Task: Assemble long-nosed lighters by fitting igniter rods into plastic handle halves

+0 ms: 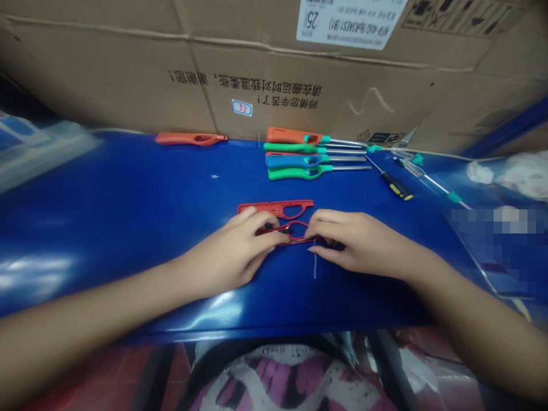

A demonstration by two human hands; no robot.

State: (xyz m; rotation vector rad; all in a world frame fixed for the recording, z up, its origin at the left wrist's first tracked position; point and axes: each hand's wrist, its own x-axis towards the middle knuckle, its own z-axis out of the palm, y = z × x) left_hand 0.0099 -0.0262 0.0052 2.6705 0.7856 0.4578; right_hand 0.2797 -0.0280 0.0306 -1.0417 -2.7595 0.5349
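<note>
Two red plastic lighter shell halves lie on the blue table [128, 217]. The far half [278, 208] lies free. The near half [295, 233] sits between my hands. My left hand [233, 251] presses its curled fingers on the left end of that half. My right hand [355, 242] pinches its right end, fingers closed. A thin pale tube [315, 265] pokes out below my right hand toward me.
Several finished long-nosed lighters [299, 154], orange, green and blue, lie in a row at the back. An orange shell [190, 138] lies at the back left. A yellow-handled screwdriver [396, 185] and loose metal rods [432, 182] lie at the right. A cardboard box [265, 63] walls the back.
</note>
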